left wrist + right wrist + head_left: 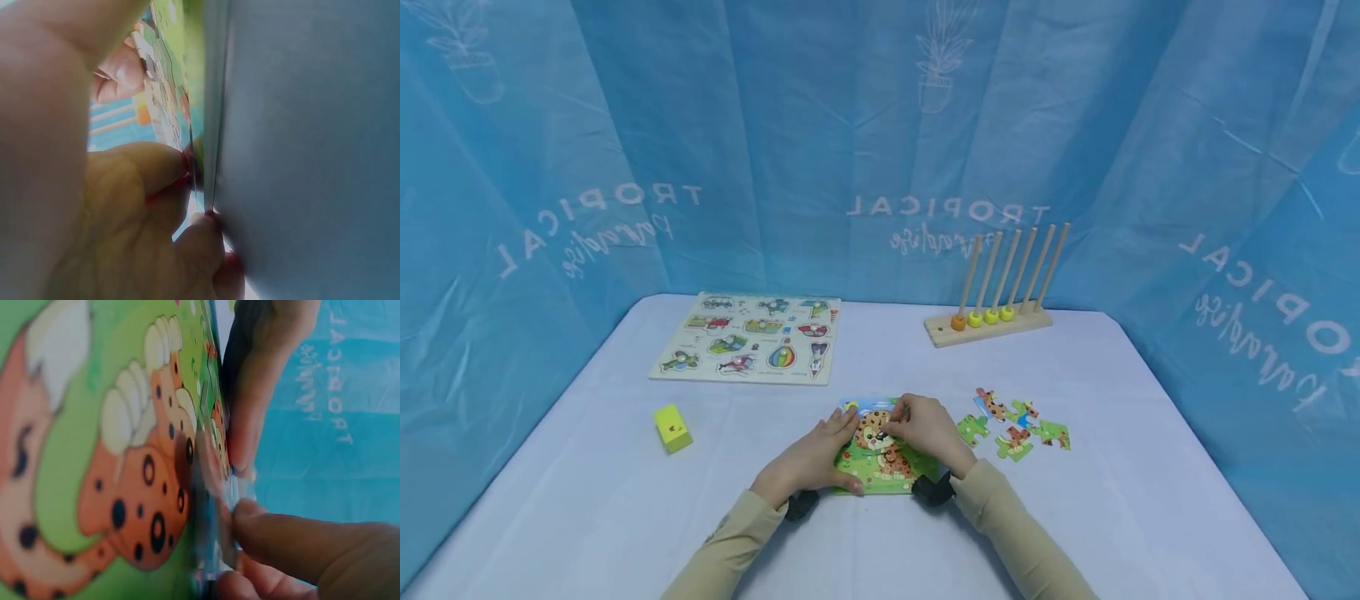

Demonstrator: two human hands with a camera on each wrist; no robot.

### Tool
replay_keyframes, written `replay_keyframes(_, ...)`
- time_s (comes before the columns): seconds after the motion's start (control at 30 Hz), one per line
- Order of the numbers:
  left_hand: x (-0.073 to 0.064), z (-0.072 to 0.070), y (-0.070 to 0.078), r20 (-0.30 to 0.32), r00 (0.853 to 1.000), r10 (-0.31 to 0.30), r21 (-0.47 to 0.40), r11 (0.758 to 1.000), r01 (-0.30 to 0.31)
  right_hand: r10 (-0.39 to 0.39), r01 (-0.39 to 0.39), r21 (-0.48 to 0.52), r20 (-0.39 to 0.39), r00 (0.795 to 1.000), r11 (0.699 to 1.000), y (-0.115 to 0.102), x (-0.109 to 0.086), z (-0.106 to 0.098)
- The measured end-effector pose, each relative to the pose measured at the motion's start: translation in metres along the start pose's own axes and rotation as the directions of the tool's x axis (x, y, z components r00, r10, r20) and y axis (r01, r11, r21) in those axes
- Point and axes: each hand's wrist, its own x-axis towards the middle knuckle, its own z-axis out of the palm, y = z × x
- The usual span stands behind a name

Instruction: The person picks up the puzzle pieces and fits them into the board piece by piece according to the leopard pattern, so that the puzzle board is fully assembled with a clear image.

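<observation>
A leopard jigsaw puzzle (872,485) lies in its board on the table, with the picture's spotted body filling much of the right wrist view. My left hand (812,457) rests on its left side, fingers stretched along the upper left and thumb at the lower edge. In the left wrist view, fingertips (203,240) touch the board's edge. Over the leopard's head, my right hand (927,427) pinches a jigsaw piece (215,481), blurred and seen edge-on, so its picture is hard to make out. Several loose jigsaw pieces (1015,444) lie to the right of the board.
A knobbed vehicle puzzle board (685,372) lies at the back left. Nearer stands a yellow block (673,428). At the back right is a wooden peg stand (958,336) with upright rods and several beads. Blue curtains (835,125) enclose the table's back and sides.
</observation>
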Motion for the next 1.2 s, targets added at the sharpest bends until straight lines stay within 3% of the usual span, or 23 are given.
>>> replay_keyframes(0.23,0.001,0.0,-0.001,-0.006,1.0,0.003,0.001,1.0,-0.003,-0.029,0.026,-0.139,-0.019,0.999,0.99,-0.005,0.001,0.006)
replay_keyframes(0.37,0.002,0.001,-0.002,-0.006,1.0,0.001,-0.009,1.0,-0.001,-0.032,0.031,-0.076,-0.003,1.0,0.997,-0.001,0.003,0.002)
replay_keyframes(0.5,0.002,0.002,-0.003,0.003,1.0,0.004,-0.019,1.0,-0.004,-0.013,0.013,0.06,-0.001,1.0,0.998,0.013,0.004,-0.021)
replay_keyframes(0.6,0.003,0.002,-0.003,0.008,1.0,-0.001,-0.011,1.0,0.001,0.039,-0.035,0.09,-0.047,0.998,0.995,0.035,0.005,-0.047)
replay_keyframes(0.67,0.003,0.002,-0.004,0.007,1.0,-0.009,-0.007,1.0,0.009,0.091,-0.086,0.066,-0.083,0.992,0.994,0.053,0.004,-0.064)
replay_keyframes(0.77,0.002,0.001,-0.004,0.009,1.0,-0.025,-0.01,1.0,0.025,0.125,-0.125,-0.003,-0.067,0.99,0.992,0.078,-0.002,-0.085)
replay_keyframes(0.9,0.0,-0.001,-0.001,0.01,0.999,-0.032,-0.019,0.999,0.032,0.062,-0.061,-0.074,0.023,0.998,0.995,0.1,-0.011,-0.102)
replay_keyframes(1.07,0.0,-0.001,0.0,0.012,0.999,-0.035,-0.029,0.999,0.035,0.052,-0.048,-0.085,0.045,0.998,0.995,0.104,-0.014,-0.108)
replay_keyframes(1.2,0.003,0.0,-0.001,0.014,0.999,-0.029,-0.029,0.999,0.029,0.142,-0.139,-0.083,0.034,0.989,0.987,0.101,-0.013,-0.11)
